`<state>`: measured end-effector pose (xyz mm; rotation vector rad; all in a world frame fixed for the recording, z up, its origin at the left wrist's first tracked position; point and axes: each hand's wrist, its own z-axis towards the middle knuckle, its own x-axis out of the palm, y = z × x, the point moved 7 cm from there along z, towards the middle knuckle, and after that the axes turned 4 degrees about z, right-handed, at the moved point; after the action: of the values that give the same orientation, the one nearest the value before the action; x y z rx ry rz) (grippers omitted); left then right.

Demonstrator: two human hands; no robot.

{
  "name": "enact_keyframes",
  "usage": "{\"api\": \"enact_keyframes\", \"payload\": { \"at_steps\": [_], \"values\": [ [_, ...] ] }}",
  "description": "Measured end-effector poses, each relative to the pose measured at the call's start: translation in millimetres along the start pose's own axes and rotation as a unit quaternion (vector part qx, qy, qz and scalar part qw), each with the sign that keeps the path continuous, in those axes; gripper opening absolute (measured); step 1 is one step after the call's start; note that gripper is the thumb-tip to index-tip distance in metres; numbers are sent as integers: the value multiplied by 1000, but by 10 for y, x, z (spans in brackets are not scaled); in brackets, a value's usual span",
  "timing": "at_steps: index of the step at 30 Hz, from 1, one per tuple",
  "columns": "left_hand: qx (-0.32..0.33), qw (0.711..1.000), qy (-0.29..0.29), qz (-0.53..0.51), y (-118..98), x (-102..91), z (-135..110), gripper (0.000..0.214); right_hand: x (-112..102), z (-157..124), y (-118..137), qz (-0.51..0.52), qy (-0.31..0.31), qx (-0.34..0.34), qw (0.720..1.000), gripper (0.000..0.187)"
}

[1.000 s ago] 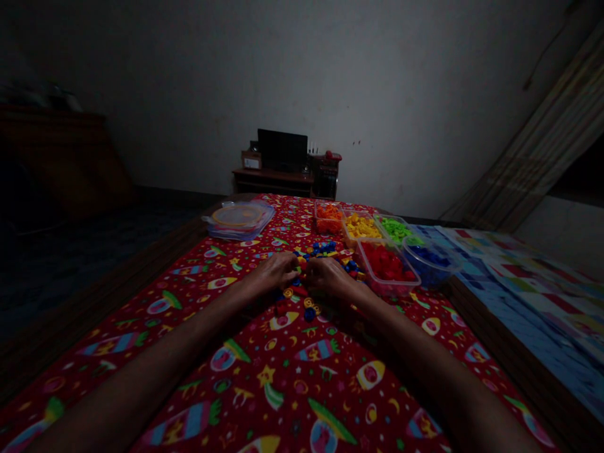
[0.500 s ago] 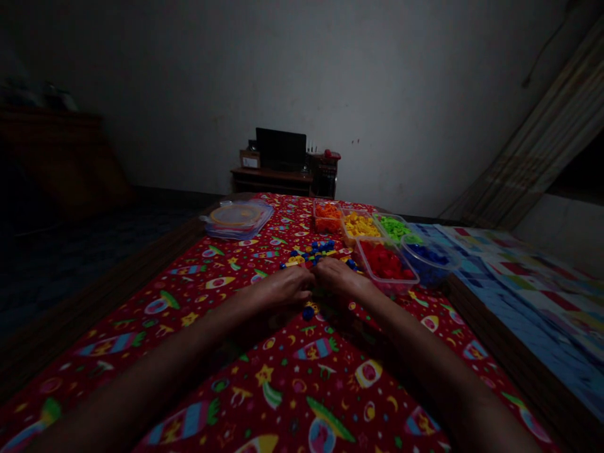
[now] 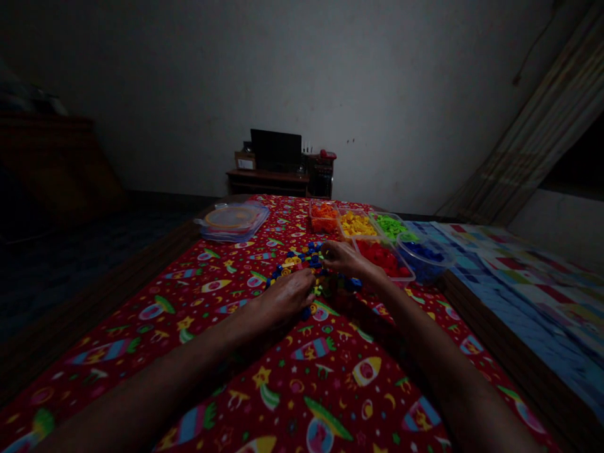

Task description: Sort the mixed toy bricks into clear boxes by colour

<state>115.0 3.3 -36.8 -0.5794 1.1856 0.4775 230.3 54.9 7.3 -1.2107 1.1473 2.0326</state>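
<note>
Two bare hands work at a loose pile of small coloured pieces point(image 3: 293, 259), centre of the frame.
From where I sit at the feed, my left hand point(image 3: 291, 292) is at the near edge of the pile, its fingers curled down; my right hand point(image 3: 340, 257) is over the pile's right side, fingers bent inward. I can't tell whether either pinches a piece, since the tips are hidden or too dark. Blue and yellow pieces show most, on the red patterned cloth point(image 3: 311, 384) over the surface. Right of centre, clear tubs point(image 3: 404, 279) hold red pieces point(image 3: 379, 257), blue pieces point(image 3: 425, 251), yellow pieces point(image 3: 357, 224), green pieces point(image 3: 389, 224) and orange pieces point(image 3: 323, 212). Left of centre, I see stacked lids point(image 3: 233, 221); a dark monitor point(image 3: 276, 150) stands beyond, upper middle.
</note>
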Motion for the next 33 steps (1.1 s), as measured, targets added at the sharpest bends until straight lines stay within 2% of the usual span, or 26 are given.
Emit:
{"api": "enact_keyframes", "payload": {
  "at_steps": [5,10,14,20,24,29,33],
  "values": [
    [-28,1000,-1,-14,21,7,8,12,-18,17,-44,38,-3,46,998,22],
    [-9,998,-6,-56,27,12,39,13,32,14,-77,48,15,58,997,24],
    [14,998,10,-66,-43,10,63,14,-4,3,-45,65,10,53,996,15],
    [8,997,-1,-78,-70,0,42,11,-57,-6,24,71,14,56,996,22],
    [-31,997,-26,-65,124,-25,82,12,-44,-16,61,44,50,45,997,15],
    [-153,983,-29,-102,511,-148,143,20,98,-55,120,40,158,12,987,21],
    [-178,975,-31,-129,674,-218,144,28,243,-116,239,-28,220,12,975,17]
  ]
}}
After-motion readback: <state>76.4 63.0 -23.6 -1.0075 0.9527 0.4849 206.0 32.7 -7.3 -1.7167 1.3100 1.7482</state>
